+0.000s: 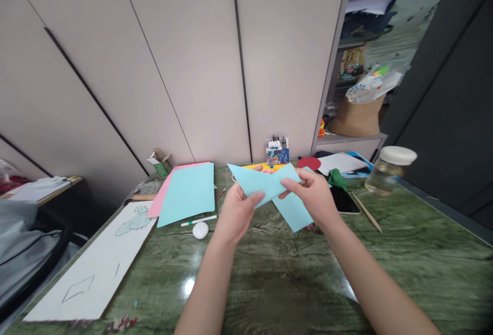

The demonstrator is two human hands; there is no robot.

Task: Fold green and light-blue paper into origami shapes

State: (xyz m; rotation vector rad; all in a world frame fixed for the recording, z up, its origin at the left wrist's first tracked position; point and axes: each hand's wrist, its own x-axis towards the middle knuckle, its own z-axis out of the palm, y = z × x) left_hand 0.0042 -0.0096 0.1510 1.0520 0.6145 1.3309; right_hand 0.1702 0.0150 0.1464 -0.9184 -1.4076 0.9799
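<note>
Both hands hold a folded sheet of light blue paper up above the table. My left hand grips its left part, the thumb pressed on the near face and a pointed corner sticking up at the far left. On the right end, my right hand pinches the paper between thumb and fingers. Below and behind it, another light blue paper piece lies on the table, partly hidden by my right hand and the held sheet.
Blue sheets over pink paper lie left, beside a white drawing board. A white marker and white oval object sit nearer. Rightward are a dark phone or tablet, a wooden stick and a lidded jar.
</note>
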